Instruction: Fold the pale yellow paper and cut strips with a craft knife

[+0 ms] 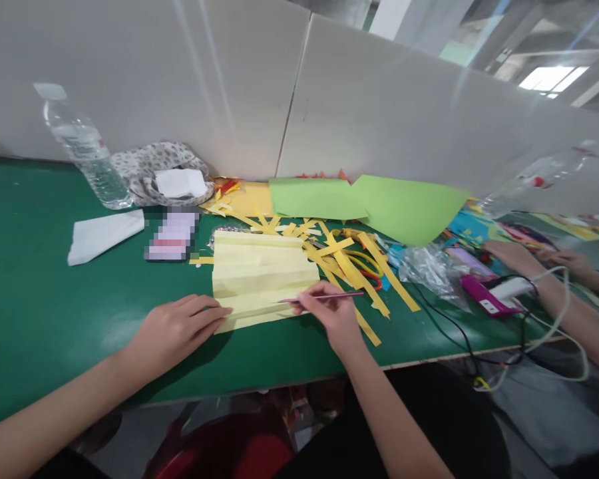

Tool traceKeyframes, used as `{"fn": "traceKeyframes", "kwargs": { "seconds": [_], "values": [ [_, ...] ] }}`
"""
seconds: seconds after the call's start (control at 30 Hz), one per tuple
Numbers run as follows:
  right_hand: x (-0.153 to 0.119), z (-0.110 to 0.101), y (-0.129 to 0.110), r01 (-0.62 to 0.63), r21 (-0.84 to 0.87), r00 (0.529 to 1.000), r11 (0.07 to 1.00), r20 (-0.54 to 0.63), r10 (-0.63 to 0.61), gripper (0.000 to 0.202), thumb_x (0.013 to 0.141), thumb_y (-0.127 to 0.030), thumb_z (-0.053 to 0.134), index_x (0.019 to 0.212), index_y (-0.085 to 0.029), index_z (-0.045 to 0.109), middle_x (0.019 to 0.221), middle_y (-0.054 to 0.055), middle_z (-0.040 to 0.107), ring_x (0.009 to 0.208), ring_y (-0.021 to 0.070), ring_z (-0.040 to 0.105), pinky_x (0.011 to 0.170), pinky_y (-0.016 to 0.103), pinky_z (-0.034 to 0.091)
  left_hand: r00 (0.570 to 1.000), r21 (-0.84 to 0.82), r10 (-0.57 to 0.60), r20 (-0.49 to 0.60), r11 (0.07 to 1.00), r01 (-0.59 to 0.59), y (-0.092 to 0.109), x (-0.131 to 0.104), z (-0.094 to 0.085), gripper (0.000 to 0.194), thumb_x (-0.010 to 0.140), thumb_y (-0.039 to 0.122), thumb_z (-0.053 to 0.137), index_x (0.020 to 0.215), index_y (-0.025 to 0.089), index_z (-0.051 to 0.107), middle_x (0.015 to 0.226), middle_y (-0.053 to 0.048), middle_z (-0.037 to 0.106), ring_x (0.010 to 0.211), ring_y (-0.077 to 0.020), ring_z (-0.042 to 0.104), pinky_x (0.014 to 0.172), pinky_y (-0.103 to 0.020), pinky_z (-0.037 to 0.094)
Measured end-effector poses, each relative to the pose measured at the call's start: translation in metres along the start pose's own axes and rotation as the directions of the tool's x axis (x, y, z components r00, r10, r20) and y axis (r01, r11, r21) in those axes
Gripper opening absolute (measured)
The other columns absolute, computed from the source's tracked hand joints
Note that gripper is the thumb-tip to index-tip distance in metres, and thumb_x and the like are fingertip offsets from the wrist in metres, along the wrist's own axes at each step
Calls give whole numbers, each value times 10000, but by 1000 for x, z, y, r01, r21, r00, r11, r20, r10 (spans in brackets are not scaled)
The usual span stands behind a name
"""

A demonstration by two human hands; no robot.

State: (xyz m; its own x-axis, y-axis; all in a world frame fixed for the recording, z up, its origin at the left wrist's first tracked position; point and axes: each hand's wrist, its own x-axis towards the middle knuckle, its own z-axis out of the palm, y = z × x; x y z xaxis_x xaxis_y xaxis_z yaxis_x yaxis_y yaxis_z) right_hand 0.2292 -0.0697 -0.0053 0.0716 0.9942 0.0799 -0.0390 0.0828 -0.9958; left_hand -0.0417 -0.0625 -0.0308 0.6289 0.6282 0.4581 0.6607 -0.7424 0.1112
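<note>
A pale yellow sheet of paper point(262, 263), pleated with several crosswise folds, lies on the green table in front of me. My left hand point(180, 327) rests palm down, with its fingers stretched out on the sheet's lower left corner. Between the thumb and fingers of my right hand point(333, 318) is a slim purple pencil point(340, 295), its tip pointing left over the lower folds of the paper. The right hand sits at the sheet's lower right side. Whether the tip touches the paper I cannot tell.
Yellow paper strips point(347, 266) and yellow-handled scissors point(367, 263) lie right of the sheet. Green paper point(404, 206) is behind. Left stand a water bottle point(87, 150) and a phone point(172, 236). A power bank point(489, 296) with cables lies near another person's arm point(564, 303).
</note>
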Motion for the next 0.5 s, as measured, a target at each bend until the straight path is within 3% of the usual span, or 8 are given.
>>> {"fn": "traceKeyframes", "kwargs": {
  "seconds": [0.17,0.37,0.5],
  "values": [
    [-9,36,2,-69,-94,988,993,134,81,184,694,-341,717,679,-183,623,618,30,687,624,194,671,630,309,536,1000,-11,5,1,1000,-5,-1,0,0,250,927,264,421,1015,198,646,929,-34,687,810,-152,650,691,-255,514],
    [-13,37,4,-62,-72,988,995,134,71,201,693,-355,714,664,-182,616,587,23,669,569,176,645,583,298,527,1000,-34,13,-16,999,-13,-1,1,1,241,924,258,426,1007,186,642,914,-36,691,799,-149,649,682,-251,512],
    [-13,41,5,-50,-152,980,987,184,78,186,686,-350,716,678,-184,632,600,11,645,548,144,604,532,254,487,1000,-40,24,-20,999,-25,-1,0,1,230,925,246,428,1013,181,630,911,-41,694,799,-151,653,669,-245,508]
  ]
}}
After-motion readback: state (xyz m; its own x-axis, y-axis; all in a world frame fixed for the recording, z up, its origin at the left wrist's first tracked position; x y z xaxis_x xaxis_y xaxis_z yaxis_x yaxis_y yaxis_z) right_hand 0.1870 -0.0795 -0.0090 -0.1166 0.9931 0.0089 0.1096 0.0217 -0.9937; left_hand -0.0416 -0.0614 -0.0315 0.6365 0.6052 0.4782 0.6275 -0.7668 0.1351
